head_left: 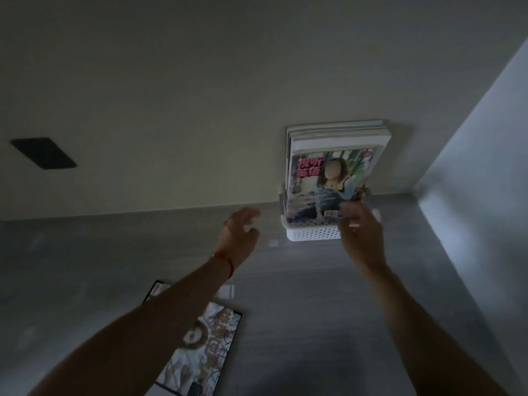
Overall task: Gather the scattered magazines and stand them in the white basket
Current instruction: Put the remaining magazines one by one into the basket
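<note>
- Right hand (360,235) pinches the lower right corner of a glossy colour-cover magazine (328,184), standing in the white perforated plastic basket (313,234) against the wall.
- Left hand (240,232) hovers spread, empty.
- Dark-covered magazine (200,347) lies flat on the grey table (314,310).

Your arms are bare to the elbow and past it, no sleeves showing. Your left hand (240,234) has a thin red string bracelet (224,260) at the wrist. Your right hand (360,232) wears nothing; one pale fingernail shows.
</note>
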A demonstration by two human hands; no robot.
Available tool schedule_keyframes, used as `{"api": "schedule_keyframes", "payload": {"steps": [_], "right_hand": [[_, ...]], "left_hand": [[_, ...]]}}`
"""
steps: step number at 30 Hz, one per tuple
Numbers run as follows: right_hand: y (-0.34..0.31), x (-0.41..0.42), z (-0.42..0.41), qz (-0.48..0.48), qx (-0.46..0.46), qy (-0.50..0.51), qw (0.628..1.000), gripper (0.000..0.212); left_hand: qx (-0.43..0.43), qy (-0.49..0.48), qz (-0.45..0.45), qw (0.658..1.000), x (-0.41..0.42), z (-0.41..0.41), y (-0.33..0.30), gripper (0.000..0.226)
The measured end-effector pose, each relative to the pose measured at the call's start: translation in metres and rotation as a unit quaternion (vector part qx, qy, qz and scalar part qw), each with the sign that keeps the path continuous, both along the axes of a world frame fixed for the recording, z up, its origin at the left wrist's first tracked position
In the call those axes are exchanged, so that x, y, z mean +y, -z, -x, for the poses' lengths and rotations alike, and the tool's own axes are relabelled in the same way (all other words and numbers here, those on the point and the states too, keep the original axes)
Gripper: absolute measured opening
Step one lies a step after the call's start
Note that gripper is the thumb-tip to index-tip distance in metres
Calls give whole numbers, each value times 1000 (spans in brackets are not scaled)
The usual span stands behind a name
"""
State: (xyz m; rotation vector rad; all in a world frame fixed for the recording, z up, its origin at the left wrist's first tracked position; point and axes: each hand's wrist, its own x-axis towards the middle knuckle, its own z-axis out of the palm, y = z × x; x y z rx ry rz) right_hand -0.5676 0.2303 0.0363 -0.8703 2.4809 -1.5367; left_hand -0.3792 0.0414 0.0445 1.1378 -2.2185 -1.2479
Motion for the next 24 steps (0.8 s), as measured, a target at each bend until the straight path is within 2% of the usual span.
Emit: {"api": "schedule_keyframes", "payload": {"steps": [3, 5, 7, 10, 14, 17, 19, 21, 24], "right_hand": [[22, 0, -75, -52, -3, -146, 988, 12], [43, -1, -130, -113, -28, -256, 960, 22], [65, -2, -177, -173, -41, -312, 933, 40], [88, -3, -228, -254, -19, -333, 908, 63], [96, -4, -264, -340, 15, -345, 875, 71], [99, 2, -273, -355, 1, -354, 865, 72], [98, 8, -272, -324, -24, -346, 880, 70], [97, 15, -270, -270, -68, -315, 907, 69], [95, 28, -263, -208, -158, -224, 939, 65]], "left_hand": [[-123, 7, 35, 992, 3, -86, 28, 48], [-243, 78, 9, 967, 8, -136, 51, 67], [-304, 148, -12, 941, 14, -169, 70, 82], [-341, 203, 44, 917, 20, -197, 88, 70], [-385, 223, 172, 879, 19, -216, 92, 75], [-425, 242, 224, 843, 16, -218, 89, 67], [-456, 244, 226, 825, 13, -220, 85, 67], [-450, 235, 185, 842, 10, -221, 79, 71], [-320, 168, 99, 927, 5, -219, 64, 45]]}}
